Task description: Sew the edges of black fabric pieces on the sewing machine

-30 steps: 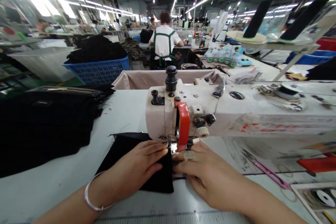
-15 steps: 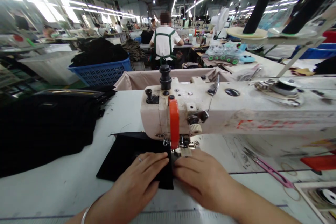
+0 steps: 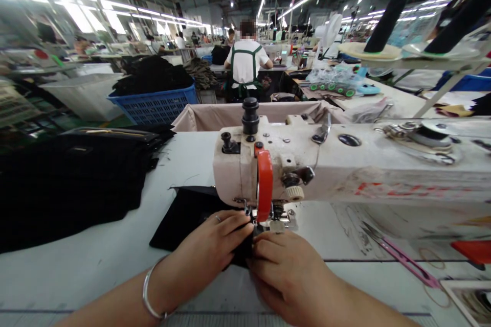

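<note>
A black fabric piece (image 3: 180, 217) lies on the pale machine bed, its right edge beneath the head of a white sewing machine (image 3: 326, 156) with an orange guard (image 3: 264, 184). My left hand (image 3: 215, 245), with a ring and a bracelet, rests flat on the fabric, fingertips close to the needle area. Beside it, my right hand (image 3: 291, 271) has its fingers curled together at the fabric's right edge, just in front of the presser foot. The fingertips of that hand are partly hidden.
Stacked black fabric (image 3: 72, 184) covers the left side. Pink-handled snips (image 3: 406, 260) lie at the right, near a tray (image 3: 460, 294). Beyond the machine are a cloth-lined bin (image 3: 215, 115), a blue basket (image 3: 157, 104) and a seated person (image 3: 245, 64). Thread cones (image 3: 389, 20) stand upper right.
My left hand has moved forward along the fabric toward the needle, and the fabric has shifted further under the machine head. The whole view has moved slightly.
</note>
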